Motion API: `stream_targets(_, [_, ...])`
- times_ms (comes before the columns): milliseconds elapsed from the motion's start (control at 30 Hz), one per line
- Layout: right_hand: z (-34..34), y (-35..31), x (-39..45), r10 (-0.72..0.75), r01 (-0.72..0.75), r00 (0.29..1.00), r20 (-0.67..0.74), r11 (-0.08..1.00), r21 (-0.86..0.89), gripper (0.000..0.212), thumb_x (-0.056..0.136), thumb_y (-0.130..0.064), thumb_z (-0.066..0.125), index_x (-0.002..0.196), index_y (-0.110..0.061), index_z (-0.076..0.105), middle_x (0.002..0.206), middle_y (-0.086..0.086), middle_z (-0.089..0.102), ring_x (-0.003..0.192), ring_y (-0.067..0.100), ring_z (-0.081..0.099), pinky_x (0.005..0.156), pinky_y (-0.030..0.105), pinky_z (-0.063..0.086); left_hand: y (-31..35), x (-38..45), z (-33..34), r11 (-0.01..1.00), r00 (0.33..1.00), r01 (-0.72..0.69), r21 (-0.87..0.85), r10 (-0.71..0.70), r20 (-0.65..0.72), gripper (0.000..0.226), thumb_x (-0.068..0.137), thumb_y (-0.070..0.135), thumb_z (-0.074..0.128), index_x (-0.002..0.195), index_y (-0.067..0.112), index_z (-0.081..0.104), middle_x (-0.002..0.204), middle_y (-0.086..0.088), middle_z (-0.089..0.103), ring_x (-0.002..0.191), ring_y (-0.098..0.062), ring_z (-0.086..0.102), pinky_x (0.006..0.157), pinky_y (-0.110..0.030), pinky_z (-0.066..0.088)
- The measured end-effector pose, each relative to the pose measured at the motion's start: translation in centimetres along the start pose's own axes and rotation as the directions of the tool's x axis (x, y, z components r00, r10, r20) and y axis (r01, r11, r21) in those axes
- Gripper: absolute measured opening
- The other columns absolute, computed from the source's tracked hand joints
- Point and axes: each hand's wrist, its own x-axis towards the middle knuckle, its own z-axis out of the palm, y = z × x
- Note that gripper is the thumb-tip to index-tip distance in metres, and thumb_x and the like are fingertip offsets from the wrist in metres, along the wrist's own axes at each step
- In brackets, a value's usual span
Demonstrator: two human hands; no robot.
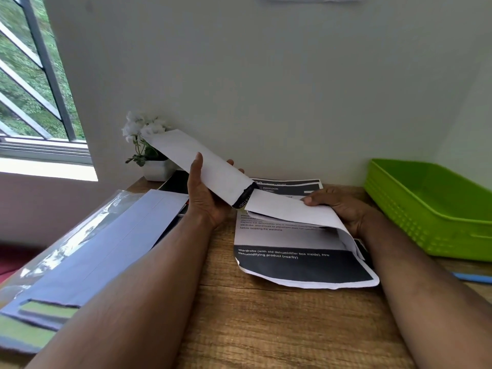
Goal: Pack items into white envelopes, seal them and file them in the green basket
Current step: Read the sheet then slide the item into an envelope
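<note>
Two hands on the job. Left hand [206,194] grips a white envelope [197,163], thumb across its near face and fingers curled behind, so the envelope is pinched mid-length and held tilted, its far end rising up and away from the grip toward the potted white flowers [142,134]. Right hand [338,206] pinches a folded printed sheet [292,209], thumb on top and fingers beneath. From that pinch the sheet's leading end reaches toward the left-hand grip and meets the envelope's mouth, where a dark printed band of the fold shows at the opening. Trailing end curls down behind the right-hand grip.

Step in hand, as judged: insertion, only just started; most of the sheet is outside the envelope.

Below both grips, more printed sheets [303,262] lie flat on the wooden desk [266,328]. Outboard of the left grip, a bagged stack of blank envelopes [106,241]. Outboard of the right grip, well apart, the green basket [431,209]; nothing visible in the part seen.

Next move likely calls for: left hand holding the mouth open and steady, right hand feeding the sheet along the envelope's length, keeping the fold flat so it does not snag. Sealing and filing not yet done.
</note>
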Motion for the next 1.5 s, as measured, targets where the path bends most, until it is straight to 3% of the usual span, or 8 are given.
stream_targets(267, [1.6, 0.2, 1.3, -0.100, 0.101, 0.994, -0.034, 0.994, 0.050, 0.008, 0.079, 0.000, 0.069, 0.087, -0.002, 0.069, 0.073, 0.011, 0.072, 0.060, 0.018, 0.067, 0.057, 0.026, 0.058, -0.5, 0.0, 0.4, 0.999, 0.999, 0.031, 0.041, -0.031, 0.016, 0.052, 0.083, 0.045, 0.063, 0.119, 0.007, 0.057, 0.113, -0.014, 0.062, 0.103, -0.036, 0.060, 0.099, -0.056, 0.045])
stream_targets(467, [5.1, -0.1, 2.8, -0.300, 0.277, 0.940, -0.160, 0.949, -0.152, 0.004, 0.082, -0.015, 0.074, 0.085, -0.015, 0.073, 0.079, 0.002, 0.071, 0.070, 0.013, 0.062, 0.067, 0.026, 0.052, -1.3, -0.1, 1.0, 0.981, 0.992, 0.128, 0.143, -0.124, -0.033, 0.022, 0.090, 0.014, 0.053, 0.107, 0.003, 0.064, 0.105, -0.012, 0.068, 0.106, -0.032, 0.061, 0.099, -0.049, 0.047])
stream_targets(633, [3.1, -1.2, 1.9, -0.184, 0.105, 0.968, -0.168, 0.913, -0.395, 0.031, 0.087, -0.050, 0.062, 0.099, -0.021, 0.067, 0.085, 0.003, 0.068, 0.064, 0.016, 0.058, 0.056, 0.024, 0.043, -1.0, 0.2, 0.9, 0.989, 0.992, 0.099, 0.106, -0.090, -0.086, 0.032, 0.089, 0.003, 0.046, 0.117, 0.002, 0.062, 0.102, -0.011, 0.068, 0.097, -0.030, 0.063, 0.090, -0.046, 0.051])
stream_targets(767, [-0.3, -0.9, 1.2, -0.011, 0.026, 0.998, 0.057, 0.964, -0.264, 0.023, 0.086, -0.026, 0.066, 0.109, -0.021, 0.065, 0.093, 0.004, 0.066, 0.068, 0.017, 0.061, 0.055, 0.028, 0.052, -1.0, 0.4, 0.7, 0.993, 0.990, 0.089, 0.084, -0.078, -0.121, 0.046, 0.087, 0.003, 0.048, 0.133, 0.003, 0.054, 0.111, -0.013, 0.065, 0.099, -0.031, 0.064, 0.084, -0.045, 0.055])
stream_targets(833, [-1.0, -0.6, 1.1, 0.009, 0.015, 0.988, 0.156, 0.988, -0.152, 0.046, 0.078, -0.008, 0.069, 0.122, -0.022, 0.060, 0.092, 0.008, 0.066, 0.071, 0.019, 0.065, 0.057, 0.031, 0.056, -1.0, 0.5, 0.7, 0.994, 0.990, 0.085, 0.073, -0.076, -0.121, 0.046, 0.087, 0.003, 0.049, 0.133, 0.003, 0.054, 0.115, -0.014, 0.064, 0.102, -0.033, 0.063, 0.081, -0.046, 0.056])
stream_targets(1067, [3.7, -0.2, 2.9, -0.236, 0.268, 0.946, -0.221, 0.954, 0.131, 0.051, 0.072, 0.013, 0.072, 0.117, -0.004, 0.055, 0.098, 0.019, 0.061, 0.080, 0.026, 0.066, 0.065, 0.038, 0.061, -1.6, 0.2, 1.2, 0.964, 0.987, 0.156, 0.216, -0.146, -0.061, 0.043, 0.091, 0.004, 0.049, 0.134, 0.003, 0.053, 0.124, -0.018, 0.061, 0.113, -0.035, 0.059, 0.077, -0.048, 0.058])
stream_targets(1300, [3.5, -0.3, 2.3, -0.193, 0.211, 0.975, -0.113, 0.960, 0.186, 0.036, 0.080, 0.005, 0.069, 0.111, -0.010, 0.061, 0.097, 0.014, 0.070, 0.074, 0.025, 0.068, 0.065, 0.036, 0.060, -1.3, 0.9, 0.5, 0.988, 0.991, 0.110, 0.111, -0.101, -0.083, 0.047, 0.089, 0.000, 0.051, 0.135, 0.005, 0.052, 0.129, -0.020, 0.060, 0.117, -0.038, 0.059, 0.085, -0.051, 0.056])
stream_targets(1500, [4.5, -0.1, 2.5, -0.232, 0.268, 0.952, -0.198, 0.947, 0.176, 0.045, 0.074, 0.014, 0.070, 0.112, -0.005, 0.058, 0.091, 0.014, 0.066, 0.070, 0.023, 0.067, 0.054, 0.029, 0.057, -1.8, 0.4, 1.1, 0.981, 0.990, 0.127, 0.146, -0.118, -0.074, 0.047, 0.089, 0.000, 0.052, 0.136, 0.004, 0.051, 0.130, -0.020, 0.060, 0.114, -0.036, 0.061, 0.071, -0.043, 0.059])
